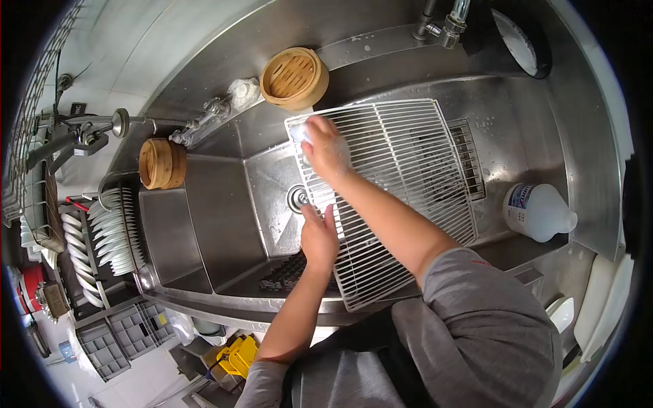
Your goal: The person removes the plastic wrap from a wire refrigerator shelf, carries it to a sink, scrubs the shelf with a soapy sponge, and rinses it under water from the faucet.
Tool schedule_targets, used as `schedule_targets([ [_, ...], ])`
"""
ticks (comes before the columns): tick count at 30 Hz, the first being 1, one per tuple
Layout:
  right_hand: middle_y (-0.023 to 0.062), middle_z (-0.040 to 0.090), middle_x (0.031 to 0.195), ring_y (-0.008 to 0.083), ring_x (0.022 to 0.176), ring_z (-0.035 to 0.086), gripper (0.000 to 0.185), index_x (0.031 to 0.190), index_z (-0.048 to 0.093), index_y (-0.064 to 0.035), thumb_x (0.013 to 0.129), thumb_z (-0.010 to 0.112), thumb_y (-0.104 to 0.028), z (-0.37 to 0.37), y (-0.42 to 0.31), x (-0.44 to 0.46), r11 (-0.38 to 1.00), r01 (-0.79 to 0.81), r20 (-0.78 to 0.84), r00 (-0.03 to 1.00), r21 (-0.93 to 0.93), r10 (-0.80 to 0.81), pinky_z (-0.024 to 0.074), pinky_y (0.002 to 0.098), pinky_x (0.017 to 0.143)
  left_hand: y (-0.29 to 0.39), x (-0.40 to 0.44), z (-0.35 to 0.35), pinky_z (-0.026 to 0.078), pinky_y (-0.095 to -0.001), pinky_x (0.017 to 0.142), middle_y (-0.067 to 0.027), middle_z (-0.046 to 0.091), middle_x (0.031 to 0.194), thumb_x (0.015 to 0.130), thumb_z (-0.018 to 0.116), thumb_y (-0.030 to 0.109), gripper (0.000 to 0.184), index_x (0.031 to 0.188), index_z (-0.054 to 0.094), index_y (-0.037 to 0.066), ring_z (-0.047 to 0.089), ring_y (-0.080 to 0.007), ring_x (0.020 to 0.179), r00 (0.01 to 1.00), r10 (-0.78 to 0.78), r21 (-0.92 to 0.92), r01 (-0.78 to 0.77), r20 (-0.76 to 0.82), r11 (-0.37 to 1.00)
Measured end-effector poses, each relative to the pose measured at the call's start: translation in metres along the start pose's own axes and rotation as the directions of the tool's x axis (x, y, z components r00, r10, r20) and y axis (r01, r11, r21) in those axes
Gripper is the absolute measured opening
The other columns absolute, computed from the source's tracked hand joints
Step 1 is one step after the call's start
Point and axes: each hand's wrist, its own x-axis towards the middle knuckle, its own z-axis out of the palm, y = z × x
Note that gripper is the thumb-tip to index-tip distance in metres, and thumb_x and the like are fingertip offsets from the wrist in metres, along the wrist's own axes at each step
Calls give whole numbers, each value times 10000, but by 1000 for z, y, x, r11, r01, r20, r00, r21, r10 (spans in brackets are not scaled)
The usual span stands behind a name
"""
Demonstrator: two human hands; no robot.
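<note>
A white wire rack [408,160] lies across the sink's edge and the steel counter, over part of the basin. My left hand [320,238] is at the rack's near-left edge, thumb and fingers closed around the rim wire. Closer to the far-left corner, my right hand [327,151] presses a pale, sudsy scrubbing cloth or pad [299,134] onto the wires; its exact kind is hard to make out. Foam covers part of that hand. Below the rack's left side, the steel sink basin [269,183] shows its round drain [297,198].
Bamboo steamers [294,76] [162,164] stand behind and left of the sink. A large plastic jug [539,212] sits at the right beside a floor-type grate [468,160]. Stacked white plates [117,228] fill a rack at left. A faucet pipe [454,28] hangs at the back.
</note>
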Motion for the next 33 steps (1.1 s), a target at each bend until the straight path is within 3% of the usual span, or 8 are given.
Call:
schedule_targets([
  [3,119,590,934,283,928,567,219,925,592,-56,747,666,-161,-3,67,16,928,-365,-133,926,-71,354,487,410,734,4,-1,1,411,-515,533,-243,558,603,930,512,263,310,952,367,-10,553,-447,589,999,-37,-20,38,28,999],
  [8,164,576,920,332,872,578,182,924,572,-36,829,569,-190,-20,106,29,875,-436,-196,895,-208,400,470,414,757,16,-1,6,416,-503,510,-243,563,600,936,499,263,307,937,363,-12,552,-448,567,996,-34,-30,37,76,999],
  [11,97,572,944,299,895,566,194,896,573,-65,787,635,-214,4,35,27,993,26,11,1000,-112,-25,470,428,755,12,-2,14,420,-509,527,-246,565,607,936,498,268,309,930,362,-9,557,-452,582,998,-25,-48,28,53,998],
  [16,113,567,931,276,842,583,217,873,583,-42,790,657,-229,-17,102,43,863,-468,-152,882,-189,445,482,404,741,15,-5,12,414,-518,534,-258,556,621,931,506,267,297,926,374,1,551,-473,609,1000,-17,-77,19,25,997],
  [23,84,556,798,259,786,570,134,839,580,-66,730,639,-117,-5,39,16,967,141,-142,974,-212,-174,467,399,726,23,-5,10,437,-474,634,-271,591,794,927,525,183,234,926,417,-24,577,-457,741,995,-80,-150,87,50,985],
  [24,81,557,802,252,786,568,129,838,583,-73,733,636,-127,-9,67,13,992,-105,-156,983,-66,94,467,404,714,22,-5,10,441,-462,633,-265,589,785,930,521,179,234,919,412,-27,579,-448,735,995,-80,-122,86,52,989],
  [27,111,553,927,280,879,554,175,947,563,-79,790,591,-152,-64,177,14,833,-345,-317,923,-432,218,475,430,724,21,-4,10,443,-446,627,-262,584,776,933,517,180,234,917,412,-28,574,-438,716,996,-68,-134,74,50,988],
  [33,167,562,1048,312,980,567,221,1048,534,-36,901,444,-175,-117,262,11,539,-509,-227,833,-671,504,496,422,826,18,-3,12,445,-421,618,-240,586,759,938,512,180,228,906,406,-20,579,-393,672,992,-106,-104,112,63,988],
])
